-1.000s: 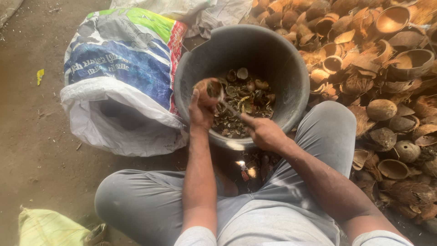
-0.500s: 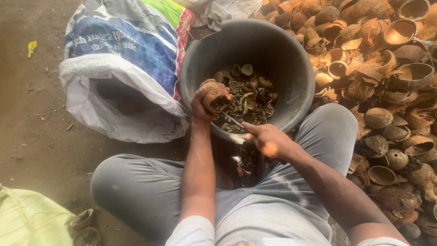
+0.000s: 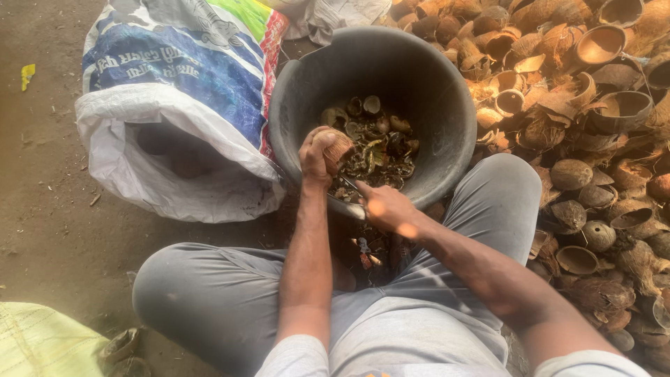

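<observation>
On a dirt floor, the left hand (image 3: 315, 155) grips a coconut shell (image 3: 338, 145) over the black tub (image 3: 447, 105); the right hand (image 3: 386, 207) clasps a thin blade (image 3: 348, 184).

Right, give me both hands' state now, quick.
Left hand: closed on a coconut shell piece over the black bucket.
Right hand: closed on a thin metal tool.

Wore grey trousers (image 3: 209, 293), loose and creased at the knees, dusted pale in patches. Wore a light grey short-sleeved shirt (image 3: 391, 349), the sleeve hems ending above the elbows. Forearms bare; left hand (image 3: 317, 153) and right hand (image 3: 387, 208) ungloved, without rings or a watch.
</observation>
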